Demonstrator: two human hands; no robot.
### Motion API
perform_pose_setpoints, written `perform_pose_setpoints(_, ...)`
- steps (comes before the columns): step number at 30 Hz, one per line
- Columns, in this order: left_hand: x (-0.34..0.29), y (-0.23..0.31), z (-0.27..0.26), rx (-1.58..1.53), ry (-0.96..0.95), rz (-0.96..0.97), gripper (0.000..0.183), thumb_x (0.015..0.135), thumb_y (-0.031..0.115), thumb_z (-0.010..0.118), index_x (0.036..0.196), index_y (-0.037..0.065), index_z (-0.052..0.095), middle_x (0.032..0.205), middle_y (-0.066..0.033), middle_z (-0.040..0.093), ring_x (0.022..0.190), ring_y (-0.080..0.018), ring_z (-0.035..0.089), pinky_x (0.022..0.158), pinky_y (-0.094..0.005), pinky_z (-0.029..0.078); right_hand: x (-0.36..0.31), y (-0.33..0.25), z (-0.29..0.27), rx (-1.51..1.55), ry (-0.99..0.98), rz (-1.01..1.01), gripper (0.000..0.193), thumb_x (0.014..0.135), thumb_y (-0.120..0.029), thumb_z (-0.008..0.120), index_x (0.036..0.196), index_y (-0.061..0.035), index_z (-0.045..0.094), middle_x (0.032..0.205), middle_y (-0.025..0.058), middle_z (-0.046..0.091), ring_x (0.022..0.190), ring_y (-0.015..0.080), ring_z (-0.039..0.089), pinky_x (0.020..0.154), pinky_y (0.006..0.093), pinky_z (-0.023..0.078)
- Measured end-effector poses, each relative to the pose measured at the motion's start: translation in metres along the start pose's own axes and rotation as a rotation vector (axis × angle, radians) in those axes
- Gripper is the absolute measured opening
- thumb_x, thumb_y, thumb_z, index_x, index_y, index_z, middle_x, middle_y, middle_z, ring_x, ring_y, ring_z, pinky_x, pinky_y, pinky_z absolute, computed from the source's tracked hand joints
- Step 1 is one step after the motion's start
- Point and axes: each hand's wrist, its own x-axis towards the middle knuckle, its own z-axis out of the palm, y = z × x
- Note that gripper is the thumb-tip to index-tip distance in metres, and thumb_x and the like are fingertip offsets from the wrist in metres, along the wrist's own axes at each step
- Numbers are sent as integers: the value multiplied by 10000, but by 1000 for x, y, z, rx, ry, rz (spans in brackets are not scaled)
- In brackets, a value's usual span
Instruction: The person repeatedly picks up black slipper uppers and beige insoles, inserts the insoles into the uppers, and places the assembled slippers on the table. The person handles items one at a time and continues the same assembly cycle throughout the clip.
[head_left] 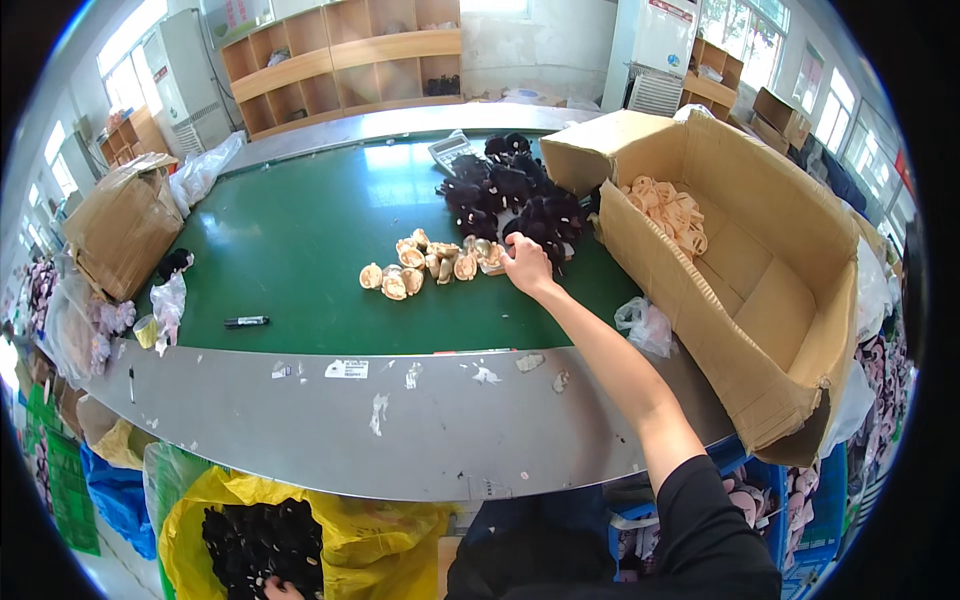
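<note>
My right hand reaches over the green tabletop with curled fingers, gripping a tan, shell-like rounded piece at the right end of a small cluster. Several more tan pieces lie loosely together to its left, some with the hollow side up. Just beyond the hand is a heap of black fluffy plush pieces. Low in the view, my left hand is at a yellow bag of black plush pieces. Its fingers look closed on one black plush piece, though the frame edge cuts off much of the hand.
A large open cardboard box at the right holds peach-coloured pieces. A calculator lies behind the black heap. At left are a marker, a pen and another carton. A metal ledge borders the table's near side.
</note>
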Motion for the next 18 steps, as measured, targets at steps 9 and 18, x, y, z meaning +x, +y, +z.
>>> perform_pose_setpoints(9,-16,-4,36,-105,-97,-181,399,818,183,688,1082,-114,665,1077,-344,666,1051,-462,627,943,-497,489,13,15,18,1,-22,40,439,863,-322,748,1217,-97,618,1166,180,693,1120,377,663,929,482,542)
perform_pose_setpoints(18,2,68,-12,-69,390,137,278,843,-12,598,1115,-34,651,1197,-232,613,1160,-390,580,982,-487,493,7,32,28,112,102,14,305,827,-250,746,1019,-15,728,955,158,748,923,312,726,871,415,556)
